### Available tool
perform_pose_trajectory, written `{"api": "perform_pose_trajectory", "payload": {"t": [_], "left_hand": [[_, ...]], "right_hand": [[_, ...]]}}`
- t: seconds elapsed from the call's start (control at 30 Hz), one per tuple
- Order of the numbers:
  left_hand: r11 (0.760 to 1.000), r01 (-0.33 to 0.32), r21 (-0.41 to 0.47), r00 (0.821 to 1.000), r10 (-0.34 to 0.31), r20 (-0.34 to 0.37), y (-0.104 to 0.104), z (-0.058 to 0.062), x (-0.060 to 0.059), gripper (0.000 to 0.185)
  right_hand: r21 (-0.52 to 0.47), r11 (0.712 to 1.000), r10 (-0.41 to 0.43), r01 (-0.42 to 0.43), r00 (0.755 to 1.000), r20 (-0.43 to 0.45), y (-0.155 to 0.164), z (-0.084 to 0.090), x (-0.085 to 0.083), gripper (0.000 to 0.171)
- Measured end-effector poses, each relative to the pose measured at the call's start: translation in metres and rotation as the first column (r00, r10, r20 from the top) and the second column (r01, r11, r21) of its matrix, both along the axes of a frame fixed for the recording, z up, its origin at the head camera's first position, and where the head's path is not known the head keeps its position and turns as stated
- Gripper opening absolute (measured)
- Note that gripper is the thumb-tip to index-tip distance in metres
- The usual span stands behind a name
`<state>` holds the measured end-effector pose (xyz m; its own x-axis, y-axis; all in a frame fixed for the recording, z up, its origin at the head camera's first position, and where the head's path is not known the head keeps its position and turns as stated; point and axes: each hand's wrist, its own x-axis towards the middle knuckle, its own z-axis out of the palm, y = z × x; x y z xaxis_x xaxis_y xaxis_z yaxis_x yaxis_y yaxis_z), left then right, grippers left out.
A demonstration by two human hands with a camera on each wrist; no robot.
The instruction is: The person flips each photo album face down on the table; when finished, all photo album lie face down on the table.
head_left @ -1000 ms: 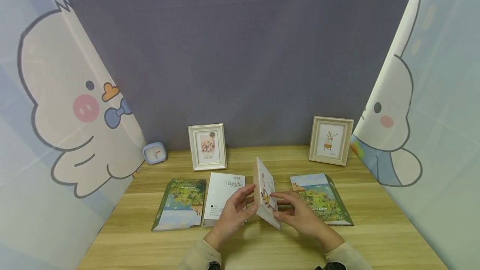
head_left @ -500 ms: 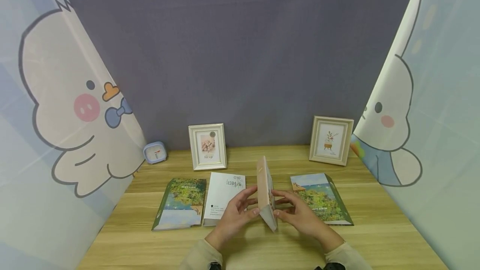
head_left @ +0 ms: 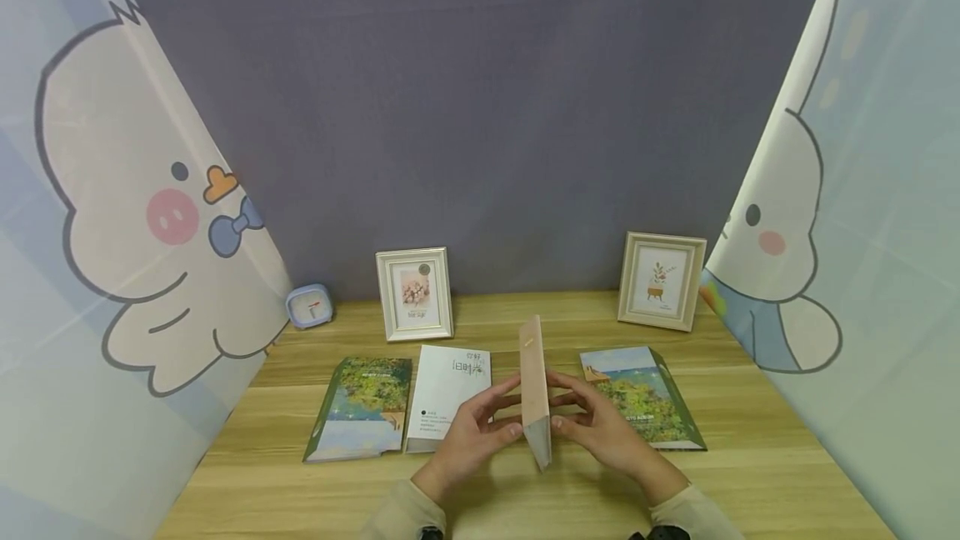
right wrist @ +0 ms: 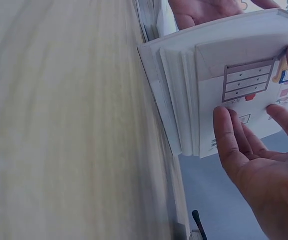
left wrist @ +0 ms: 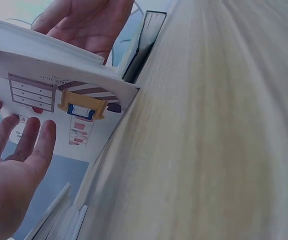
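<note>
A thin book (head_left: 534, 386) stands on its lower corner on the wooden table (head_left: 525, 498), spine edge toward me. My left hand (head_left: 474, 430) lies flat along its left cover, thumb at the near edge. My right hand (head_left: 602, 432) is flat against the right cover. In the left wrist view the cover (left wrist: 59, 100) shows a chest of drawers drawing, with straight left fingers (left wrist: 29, 145) beside it and the right hand (left wrist: 84, 25) behind. The right wrist view shows the book (right wrist: 203, 95) fanned slightly, right fingers (right wrist: 228, 135) straight on it.
Three books lie flat behind the hands: a green one (head_left: 360, 407) at left, a white one (head_left: 448, 394) beside it, another green one (head_left: 643, 398) at right. Two photo frames (head_left: 415, 293) (head_left: 662, 280) and a small blue clock (head_left: 310, 305) stand at the back. Printed curtains flank the table.
The book has turned between my hands: its illustrated cover faced me a second ago, now only its plain edge shows. Both hands stay in place on either side.
</note>
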<state>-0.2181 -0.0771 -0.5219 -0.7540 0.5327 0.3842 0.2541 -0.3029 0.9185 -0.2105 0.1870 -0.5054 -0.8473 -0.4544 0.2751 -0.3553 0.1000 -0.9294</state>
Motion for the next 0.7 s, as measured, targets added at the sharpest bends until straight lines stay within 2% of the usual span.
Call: {"api": "perform_pose_trajectory", "payload": {"t": [0.2, 0.33, 0.47, 0.7], "left_hand": [[0.999, 0.028, 0.030, 0.999, -0.027, -0.016, 0.0024, -0.0010, 0.0005, 0.063], [0.998, 0.043, 0.037, 0.999, -0.043, 0.011, 0.0049, -0.0011, 0.0009, 0.064], [0.999, 0.045, -0.007, 0.999, -0.045, 0.014, 0.0066, -0.0003, 0.0022, 0.064], [0.997, 0.011, -0.078, 0.998, -0.015, -0.053, 0.0070, 0.0001, 0.0049, 0.064]], "right_hand": [[-0.044, 0.999, 0.027, -0.029, 0.999, -0.046, 0.0007, 0.0009, 0.0003, 0.063], [-0.066, 0.997, 0.039, -0.042, 0.998, -0.049, 0.0019, 0.0018, 0.0005, 0.064], [-0.083, 0.995, 0.046, -0.052, 0.996, -0.072, 0.0027, 0.0029, 0.0012, 0.067], [-0.108, 0.992, 0.058, -0.067, 0.995, -0.086, 0.0042, 0.0033, 0.0010, 0.074]]}}
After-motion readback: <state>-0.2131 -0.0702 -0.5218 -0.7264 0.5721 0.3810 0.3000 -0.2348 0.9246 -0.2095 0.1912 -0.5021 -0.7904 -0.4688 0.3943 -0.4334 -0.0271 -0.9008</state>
